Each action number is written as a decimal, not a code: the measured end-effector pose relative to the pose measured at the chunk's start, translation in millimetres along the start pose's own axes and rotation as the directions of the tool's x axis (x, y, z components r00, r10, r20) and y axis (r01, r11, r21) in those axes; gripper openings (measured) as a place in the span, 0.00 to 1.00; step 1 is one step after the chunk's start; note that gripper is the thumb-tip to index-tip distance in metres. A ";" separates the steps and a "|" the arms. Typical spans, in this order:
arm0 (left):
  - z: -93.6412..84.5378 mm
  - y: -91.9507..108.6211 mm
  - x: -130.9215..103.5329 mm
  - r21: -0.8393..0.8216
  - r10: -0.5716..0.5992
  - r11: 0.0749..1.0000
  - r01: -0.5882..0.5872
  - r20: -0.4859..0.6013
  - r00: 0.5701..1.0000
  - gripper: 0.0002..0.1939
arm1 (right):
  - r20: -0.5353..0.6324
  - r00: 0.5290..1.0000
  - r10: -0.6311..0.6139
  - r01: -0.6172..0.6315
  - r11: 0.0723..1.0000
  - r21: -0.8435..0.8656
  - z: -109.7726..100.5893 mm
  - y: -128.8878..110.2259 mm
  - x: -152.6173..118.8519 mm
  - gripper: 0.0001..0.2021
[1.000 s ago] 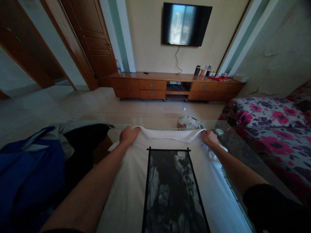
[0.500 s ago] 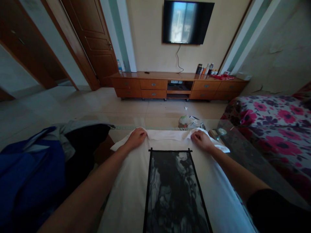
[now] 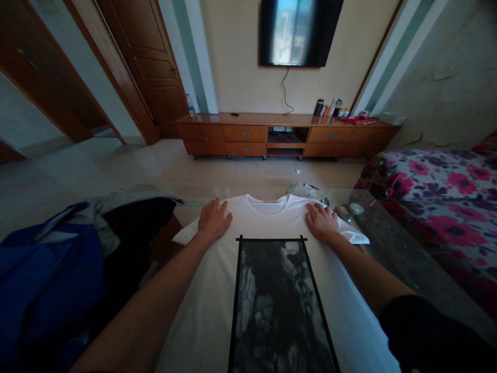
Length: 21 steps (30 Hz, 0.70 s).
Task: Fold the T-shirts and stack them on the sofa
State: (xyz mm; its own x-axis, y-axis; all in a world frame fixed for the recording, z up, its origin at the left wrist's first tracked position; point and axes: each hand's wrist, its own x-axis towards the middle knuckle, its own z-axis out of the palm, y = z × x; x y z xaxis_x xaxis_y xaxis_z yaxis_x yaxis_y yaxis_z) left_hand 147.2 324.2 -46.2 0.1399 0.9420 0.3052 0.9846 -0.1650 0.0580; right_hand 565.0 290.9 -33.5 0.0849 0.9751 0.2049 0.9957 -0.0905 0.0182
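A white T-shirt (image 3: 209,300) lies spread on a glass table, its neckline at the far end and its short sleeves out to the sides. A dark printed picture (image 3: 279,305) with a black border covers its front. My left hand (image 3: 215,219) rests flat on the left shoulder of the shirt, fingers stretched forward. On the right shoulder my right hand (image 3: 321,220) lies palm down, fingers extended. Both hands press on the cloth without gripping it. The shirt's lower end runs out of view at the bottom.
Blue, grey and black clothes (image 3: 58,259) are heaped at the left. The glass table (image 3: 392,259) extends right, beside a sofa with a floral cover (image 3: 446,207). A small round glass object (image 3: 355,209) sits near the right sleeve. Beyond stands a wooden TV cabinet (image 3: 244,135).
Both hands have let go of the bunched shoulder cloth and opened flat on it. The collar, folded over before, now lies laid out with its round neckline showing.
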 end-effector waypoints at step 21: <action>18.3 50.6 36.8 -0.191 0.179 0.968 -0.161 0.082 0.980 0.38 | 0.054 0.992 -0.115 0.108 0.986 0.123 12.4 -47.9 30.3 0.31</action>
State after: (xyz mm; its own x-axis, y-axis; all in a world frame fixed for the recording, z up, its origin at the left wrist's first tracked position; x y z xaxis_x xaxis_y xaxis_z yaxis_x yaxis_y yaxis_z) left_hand 204.1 355.9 -49.4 0.3224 0.9177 0.2320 0.9107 -0.3676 0.1884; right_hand 520.3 327.3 -40.3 -0.0288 0.9886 0.1481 0.9959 0.0411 -0.0808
